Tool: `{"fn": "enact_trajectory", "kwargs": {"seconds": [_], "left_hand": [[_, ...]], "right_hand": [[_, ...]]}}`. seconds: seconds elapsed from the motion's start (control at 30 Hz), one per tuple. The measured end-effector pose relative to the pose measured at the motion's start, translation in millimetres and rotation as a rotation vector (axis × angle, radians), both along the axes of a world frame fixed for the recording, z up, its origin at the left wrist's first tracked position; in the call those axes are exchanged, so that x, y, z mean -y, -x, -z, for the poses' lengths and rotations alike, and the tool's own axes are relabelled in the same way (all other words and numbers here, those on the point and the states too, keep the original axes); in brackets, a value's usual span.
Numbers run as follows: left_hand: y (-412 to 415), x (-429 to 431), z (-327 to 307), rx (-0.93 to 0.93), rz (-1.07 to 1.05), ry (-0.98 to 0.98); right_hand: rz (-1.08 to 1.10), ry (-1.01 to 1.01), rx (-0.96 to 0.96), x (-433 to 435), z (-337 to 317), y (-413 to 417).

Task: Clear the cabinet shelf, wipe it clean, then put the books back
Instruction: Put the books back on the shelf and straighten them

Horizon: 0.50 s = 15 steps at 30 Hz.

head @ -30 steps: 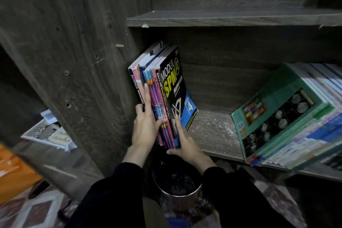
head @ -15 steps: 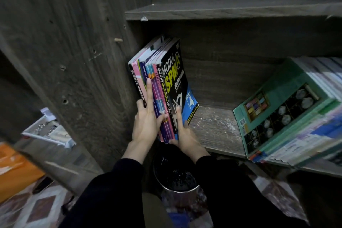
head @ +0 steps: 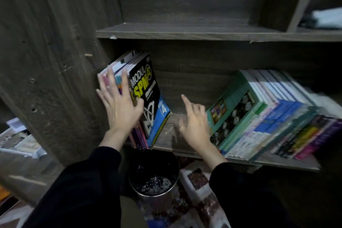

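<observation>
On the dark wooden cabinet shelf (head: 172, 131), a left hand (head: 120, 109) presses spread-flat against black-fronted books (head: 146, 98) at its left end; right hand (head: 194, 126) empty, forefinger out. Restocking seems part-done.

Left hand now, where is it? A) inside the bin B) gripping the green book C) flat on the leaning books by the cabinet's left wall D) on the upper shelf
C: the left hand presses straight, spread fingers against the leaning books by the left wall.
</observation>
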State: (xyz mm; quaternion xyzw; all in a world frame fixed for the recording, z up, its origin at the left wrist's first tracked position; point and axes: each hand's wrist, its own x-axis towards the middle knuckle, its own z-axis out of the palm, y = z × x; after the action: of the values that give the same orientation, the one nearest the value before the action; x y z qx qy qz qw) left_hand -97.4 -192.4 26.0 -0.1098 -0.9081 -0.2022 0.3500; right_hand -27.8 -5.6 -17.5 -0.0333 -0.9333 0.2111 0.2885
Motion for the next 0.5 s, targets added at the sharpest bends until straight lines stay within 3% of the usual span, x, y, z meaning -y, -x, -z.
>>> {"fn": "enact_trajectory", "kwargs": {"seconds": [0.1, 0.27, 0.5], "left_hand": [[3, -7, -6, 0.037, -0.051, -0.004], [4, -11, -5, 0.035, -0.105, -0.021], [4, -10, -5, 0.035, -0.091, -0.038]], "right_hand": [[0.275, -0.155, -0.186, -31, -18, -15], [0.556, -0.137, -0.252, -85, -45, -42], [0.782, -0.015, -0.081, -124, -55, -72]]}}
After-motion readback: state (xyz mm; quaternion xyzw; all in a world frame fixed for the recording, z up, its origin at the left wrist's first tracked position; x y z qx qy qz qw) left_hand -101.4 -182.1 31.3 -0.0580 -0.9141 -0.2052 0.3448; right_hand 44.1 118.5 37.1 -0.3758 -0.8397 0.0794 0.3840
